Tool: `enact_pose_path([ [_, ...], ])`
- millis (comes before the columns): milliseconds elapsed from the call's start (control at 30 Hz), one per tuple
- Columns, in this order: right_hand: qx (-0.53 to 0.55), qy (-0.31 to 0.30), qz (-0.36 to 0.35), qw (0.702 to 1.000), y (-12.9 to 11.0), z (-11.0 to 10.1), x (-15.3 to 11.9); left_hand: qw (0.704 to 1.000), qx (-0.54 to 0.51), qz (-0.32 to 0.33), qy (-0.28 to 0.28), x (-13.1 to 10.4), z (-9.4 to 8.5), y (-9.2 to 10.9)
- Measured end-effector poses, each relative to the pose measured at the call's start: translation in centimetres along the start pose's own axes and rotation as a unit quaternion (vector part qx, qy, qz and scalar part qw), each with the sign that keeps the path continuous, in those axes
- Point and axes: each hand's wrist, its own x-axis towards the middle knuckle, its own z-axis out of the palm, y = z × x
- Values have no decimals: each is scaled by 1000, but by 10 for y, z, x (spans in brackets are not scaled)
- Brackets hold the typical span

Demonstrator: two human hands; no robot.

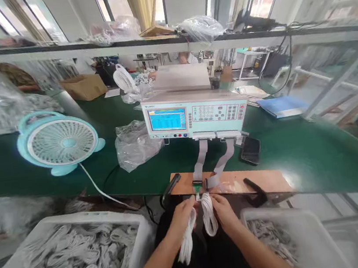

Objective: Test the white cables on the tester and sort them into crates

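My left hand (183,217) is closed around a bundled white cable (187,246) that hangs below the fingers. Beside it, my right hand (223,211) grips a second looped white cable bundle (210,218). Both sets of fingertips are close to a small green connector board (197,188) at the front edge of a copper-coloured strip (239,180). Two grey ribbon cables (201,159) run from the tester (196,114), whose screen is lit, down to this strip. Whether the cable plugs touch the connectors is too small to tell.
A white bin (93,216) full of cable bundles stands at left, another bin (297,214) at right. On the green table (318,154) are a light-blue fan (62,141), a plastic bag (137,144), a phone (251,150) and a blue folder (283,106). A shelf (159,41) spans above.
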Motion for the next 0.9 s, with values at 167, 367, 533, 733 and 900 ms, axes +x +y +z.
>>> enact_pose_path([
  [167,7,-13,-13,1000,-2,2,2,999,23,34,10,22,10,-14],
  [367,35,6,-19,999,-6,11,-3,993,24,113,33,29,15,-19],
  [533,9,5,-18,1000,-6,16,-15,991,-18,126,35,12,25,-23],
  [733,-235,-44,30,971,-44,-62,-42,975,-206,-43,-64,-9,22,-24],
  [900,-607,36,-57,792,-66,-100,-62,957,-283,-31,-59,-12,22,-28],
])
